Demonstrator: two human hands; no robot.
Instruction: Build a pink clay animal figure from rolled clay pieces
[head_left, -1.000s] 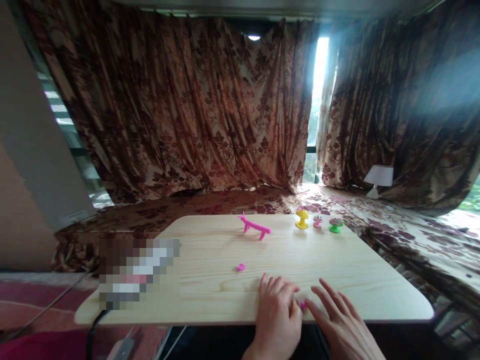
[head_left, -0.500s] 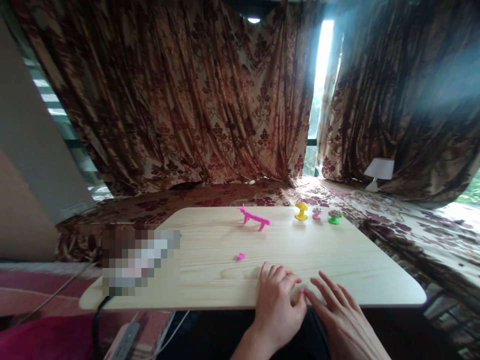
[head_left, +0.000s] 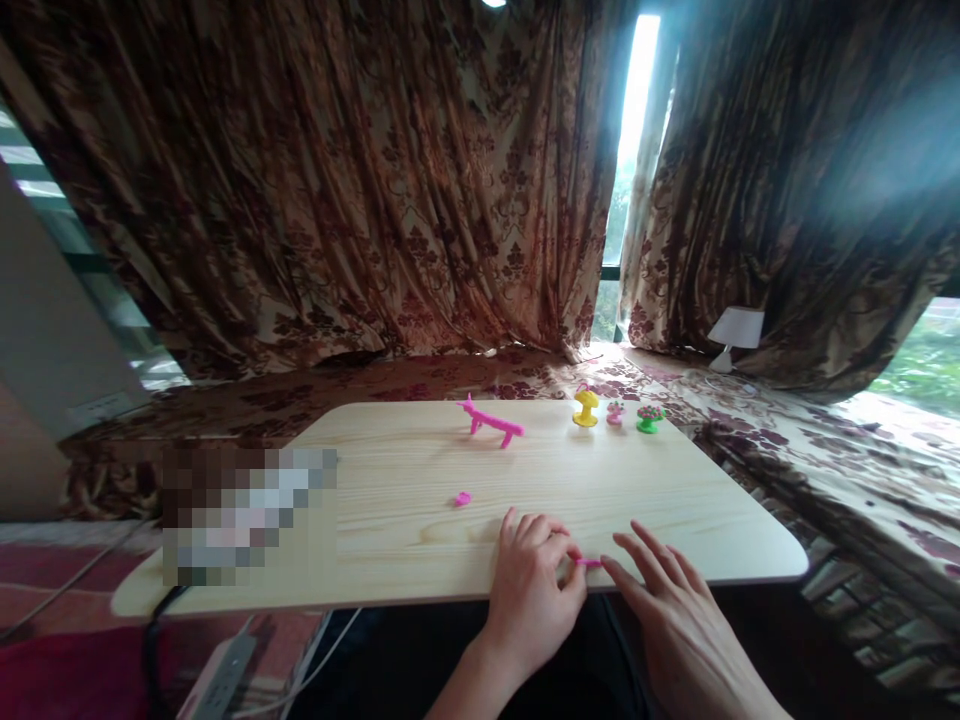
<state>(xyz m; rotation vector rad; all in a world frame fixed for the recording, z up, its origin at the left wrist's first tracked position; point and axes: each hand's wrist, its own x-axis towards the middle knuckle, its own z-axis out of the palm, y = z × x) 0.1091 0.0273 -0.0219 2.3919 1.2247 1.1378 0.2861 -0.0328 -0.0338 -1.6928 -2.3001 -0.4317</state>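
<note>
A thin strip of pink modelling clay (head_left: 590, 563) lies at the table's near edge, between my two hands. Thumb and index finger of my left hand (head_left: 534, 575) pinch its left end. My right hand (head_left: 660, 590) has its fingers spread low over the tabletop, the index fingertip at the strip's right end. Farther in, to the left, sits a small pink clay lump (head_left: 463, 498). Toward the back stands a long pink four-legged clay animal figure (head_left: 491, 420), its pointed head end facing left.
A yellow mushroom-shaped figure (head_left: 586, 408), a small pink one (head_left: 615, 413) and a green one with pink dots (head_left: 650, 418) stand at the back right of the wooden table (head_left: 375, 540). A blurred-out object (head_left: 251, 515) covers the left side. A white lamp (head_left: 737, 330) stands beyond.
Between my fingers the pink clay now shows as a longer thin strip, where only a small bit showed before. My right hand sits slightly farther from my left. The whole view has shifted slightly.
</note>
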